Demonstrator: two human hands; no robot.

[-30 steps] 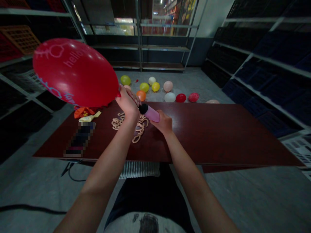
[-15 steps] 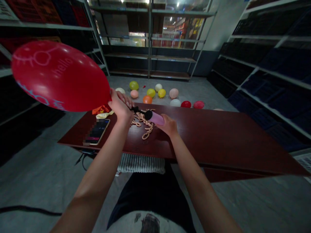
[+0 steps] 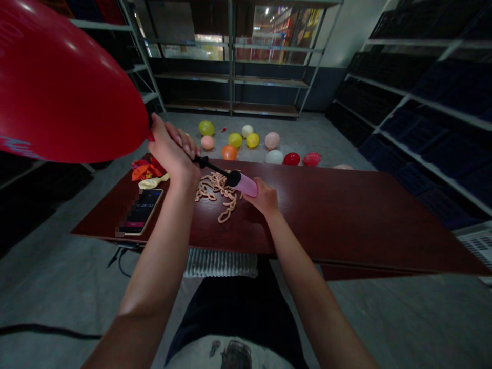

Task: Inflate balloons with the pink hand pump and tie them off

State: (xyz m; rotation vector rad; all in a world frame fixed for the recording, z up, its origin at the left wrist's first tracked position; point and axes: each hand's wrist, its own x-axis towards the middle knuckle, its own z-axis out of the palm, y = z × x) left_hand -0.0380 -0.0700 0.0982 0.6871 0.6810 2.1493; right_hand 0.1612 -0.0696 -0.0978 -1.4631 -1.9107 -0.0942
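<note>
A large inflated red balloon (image 3: 77, 97) fills the upper left and runs past the frame edge. My left hand (image 3: 172, 148) is closed where the balloon's neck meets the black end of a balloon pump; the fingers hide the join. My right hand (image 3: 263, 197) wraps the pump's pink barrel (image 3: 248, 185). Between the hands a thin black rod (image 3: 217, 168) shows, slanting down to the right. Beneath the pump, a heap of beige, knotted, string-like pieces (image 3: 226, 207) lies on the dark red table (image 3: 326, 215).
Left on the table lie a phone (image 3: 142, 211), a limp cream balloon (image 3: 151, 182) and orange-red uninflated balloons (image 3: 148, 169). Several inflated balloons, including an orange one (image 3: 229, 152), rest on the floor beyond. A metal shelf rack (image 3: 231, 77) stands behind; crates (image 3: 434, 148) line the right.
My left hand and the red balloon have moved left and nearer, and more black rod shows between the hands. My right hand still grips the pink barrel. The view has tilted down slightly.
</note>
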